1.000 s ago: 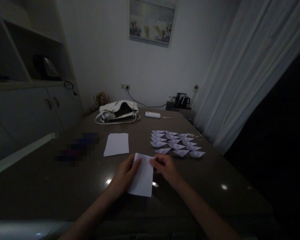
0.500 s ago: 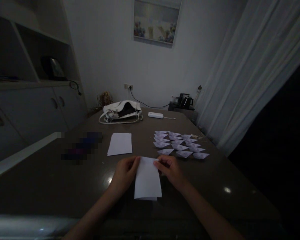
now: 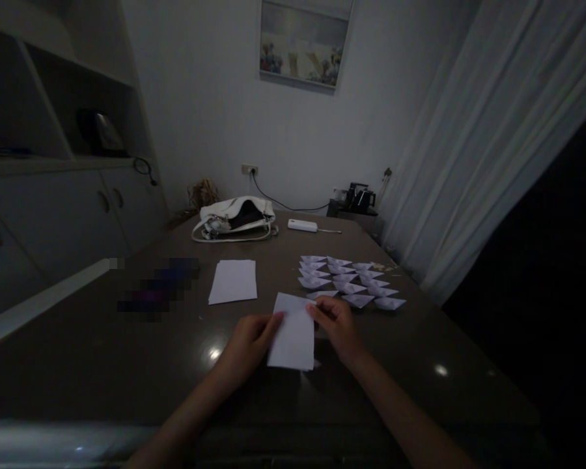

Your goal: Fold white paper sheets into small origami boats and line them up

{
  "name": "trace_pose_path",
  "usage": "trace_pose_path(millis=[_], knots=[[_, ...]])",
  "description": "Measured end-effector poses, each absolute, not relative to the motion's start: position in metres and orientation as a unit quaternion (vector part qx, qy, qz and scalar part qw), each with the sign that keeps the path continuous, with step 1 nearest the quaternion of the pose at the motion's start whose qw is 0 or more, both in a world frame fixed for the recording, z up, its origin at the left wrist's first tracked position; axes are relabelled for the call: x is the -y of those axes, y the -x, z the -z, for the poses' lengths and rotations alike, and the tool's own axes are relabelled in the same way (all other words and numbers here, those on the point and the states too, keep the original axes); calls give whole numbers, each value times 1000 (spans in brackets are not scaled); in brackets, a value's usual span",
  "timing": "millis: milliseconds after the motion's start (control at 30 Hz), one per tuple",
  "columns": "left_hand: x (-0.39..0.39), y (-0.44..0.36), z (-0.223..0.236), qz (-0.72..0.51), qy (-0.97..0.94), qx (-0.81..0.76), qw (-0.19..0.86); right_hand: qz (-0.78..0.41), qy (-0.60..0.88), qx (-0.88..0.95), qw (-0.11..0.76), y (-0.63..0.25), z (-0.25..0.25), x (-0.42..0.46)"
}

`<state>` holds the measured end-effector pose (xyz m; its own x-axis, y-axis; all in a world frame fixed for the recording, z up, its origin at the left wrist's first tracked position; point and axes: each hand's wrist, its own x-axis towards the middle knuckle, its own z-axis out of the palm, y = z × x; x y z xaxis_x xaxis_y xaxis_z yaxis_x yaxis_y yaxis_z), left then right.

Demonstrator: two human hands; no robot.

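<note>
Evidently both hands pinch one folded sheet (image 3: 293, 339) above the table's (image 3: 141, 371) near side: the left hand (image 3: 254, 335) at its left edge, the right hand (image 3: 336, 322) near its upper right corner. Paper boats (image 3: 349, 286) stand in rows beyond (roughly fifteen, though dimness blurs the count), right of a paper stack (image 3: 233, 281).

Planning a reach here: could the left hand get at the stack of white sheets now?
Probably yes: nothing visible stands between the left hand and the stack of white sheets. That hand holds the folded paper, though, so it would likely need freeing first.
</note>
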<state>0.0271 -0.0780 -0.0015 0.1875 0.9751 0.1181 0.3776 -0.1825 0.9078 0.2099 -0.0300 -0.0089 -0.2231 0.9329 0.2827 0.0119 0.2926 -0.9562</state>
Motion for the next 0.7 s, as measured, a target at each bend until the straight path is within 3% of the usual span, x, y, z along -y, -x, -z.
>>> trace_pose_path(millis=[100,233,700], knots=[[80,-27,2,-347,-654,-499,449,-442,383,614,530,-211,8,27],[82,-29,4,-340,-648,-511,450,-428,386,606,549,-213,9,24],[103,-31,-12,-246,-711,-578,314,-440,383,577,571,-212,10,23]])
